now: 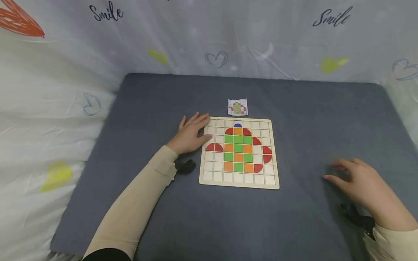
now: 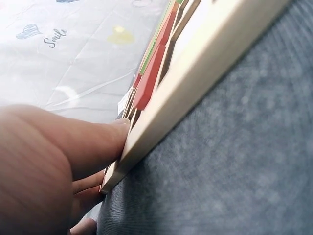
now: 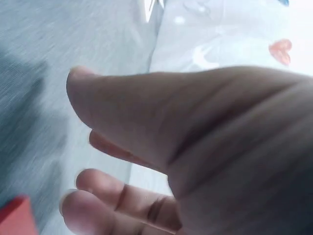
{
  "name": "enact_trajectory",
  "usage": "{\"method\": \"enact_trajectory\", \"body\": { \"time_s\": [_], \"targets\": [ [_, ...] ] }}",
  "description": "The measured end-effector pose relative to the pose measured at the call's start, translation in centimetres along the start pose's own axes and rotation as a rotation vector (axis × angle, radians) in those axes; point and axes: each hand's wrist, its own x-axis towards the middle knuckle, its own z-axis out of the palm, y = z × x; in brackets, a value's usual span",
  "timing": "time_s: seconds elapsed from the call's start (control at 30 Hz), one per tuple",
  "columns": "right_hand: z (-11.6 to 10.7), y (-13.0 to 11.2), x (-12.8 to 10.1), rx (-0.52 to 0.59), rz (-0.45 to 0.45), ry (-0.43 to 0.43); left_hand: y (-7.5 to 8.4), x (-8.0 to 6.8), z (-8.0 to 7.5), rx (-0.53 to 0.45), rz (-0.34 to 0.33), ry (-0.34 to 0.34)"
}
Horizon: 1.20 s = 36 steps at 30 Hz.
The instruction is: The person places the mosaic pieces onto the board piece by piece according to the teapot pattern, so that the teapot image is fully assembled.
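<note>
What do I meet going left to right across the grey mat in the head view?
Left hand resting on the board's left edge → wooden grid puzzle board with coloured tiles → bare grey mat → right hand, open above the mat.

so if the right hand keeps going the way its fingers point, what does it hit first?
Probably the wooden board, at its right edge. The right hand points left over bare grey mat; nothing shows between them, though its height above the mat is unclear.
</note>
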Motion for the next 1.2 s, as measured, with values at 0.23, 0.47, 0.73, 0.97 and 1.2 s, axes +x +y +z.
{"method": "enact_trajectory", "body": {
  "time_s": [0.23,0.47,0.73,0.97,1.2],
  "targets": [
    [1.3,2.1,-2.3,-0.001,0.045,0.052,0.1,0.1,0.0,-0.005,-0.004,0.001],
    [1.8,3.4,-3.0,-0.004,0.094,0.055,0.0,0.0,0.1,-0.008,0.005,0.008],
    [0.9,2.8,-1.8,0.026,0.066,0.018,0.1,0.0,0.1,-0.006,0.006,0.015],
    [1.5,0.1,0.6,0.022,-0.167,0.079,0.2,-0.1,-0.1,-0.008,-0.006,0.021],
    [2.3,-2.6,2.5,0.029,-0.279,0.103,0.2,-0.1,0.0,-0.001,-0.005,0.011]
  ]
}}
